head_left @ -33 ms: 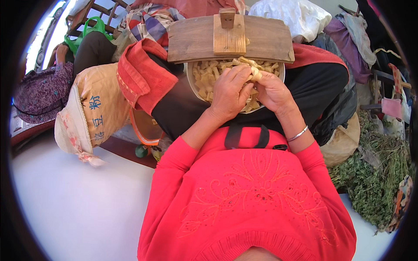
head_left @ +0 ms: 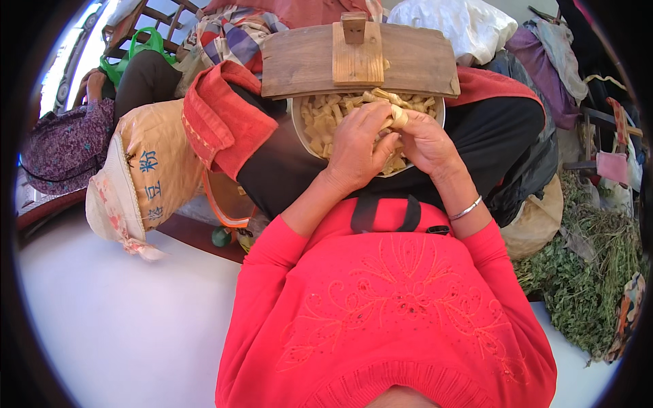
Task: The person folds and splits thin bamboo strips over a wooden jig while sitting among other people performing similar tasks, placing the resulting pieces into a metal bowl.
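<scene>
Over a round metal basin (head_left: 297, 124) in my lap, both my hands meet around a pale yellow folded strip (head_left: 398, 117). My left hand (head_left: 359, 141) is closed, its fingertips pressed against the strip's left side. From the right, my right hand (head_left: 431, 143) pinches the same strip between thumb and fingers; a silver bangle circles that wrist. Many pale yellow cut pieces (head_left: 323, 122) fill the basin, some hidden under my hands. Just beyond the basin's far rim, a wooden board (head_left: 292, 61) with a small upright block (head_left: 354, 28) lies across.
A tied tan sack (head_left: 160, 160) stands at left, near a person in a purple patterned sleeve (head_left: 75, 139). Red cloth (head_left: 228, 115) drapes over my knee. An orange-rimmed container (head_left: 224, 197) sits below it. Green dried plants (head_left: 585, 272) are heaped at right; a white bag (head_left: 452, 30) lies at the back.
My fingers have shifted very slightly around the pale yellow strip; both hands keep hold of it above the basin.
</scene>
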`<state>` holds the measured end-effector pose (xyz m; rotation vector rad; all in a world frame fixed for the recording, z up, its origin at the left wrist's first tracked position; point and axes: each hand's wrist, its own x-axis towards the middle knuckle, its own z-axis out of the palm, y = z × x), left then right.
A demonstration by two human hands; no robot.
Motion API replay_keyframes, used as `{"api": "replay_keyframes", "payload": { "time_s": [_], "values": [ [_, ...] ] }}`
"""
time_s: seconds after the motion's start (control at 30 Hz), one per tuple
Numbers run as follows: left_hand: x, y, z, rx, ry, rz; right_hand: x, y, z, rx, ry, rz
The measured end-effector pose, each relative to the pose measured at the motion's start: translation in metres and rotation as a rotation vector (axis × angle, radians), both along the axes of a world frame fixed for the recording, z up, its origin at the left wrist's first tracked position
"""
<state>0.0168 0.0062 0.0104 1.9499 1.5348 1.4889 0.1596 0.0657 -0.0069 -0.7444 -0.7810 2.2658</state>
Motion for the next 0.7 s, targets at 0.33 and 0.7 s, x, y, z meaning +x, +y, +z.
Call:
{"api": "replay_keyframes", "payload": {
  "time_s": [0.33, 0.7],
  "values": [
    [-0.002, 0.031, 0.005, -0.555, -0.416, -0.045, -0.007, 0.004, 0.023, 1.268, -0.699, -0.359],
    [-0.008, -0.05, -0.029, -0.704, -0.541, -0.1, 0.033, 0.091, 0.032, 0.529, -0.167, -0.681]
  ]
}}
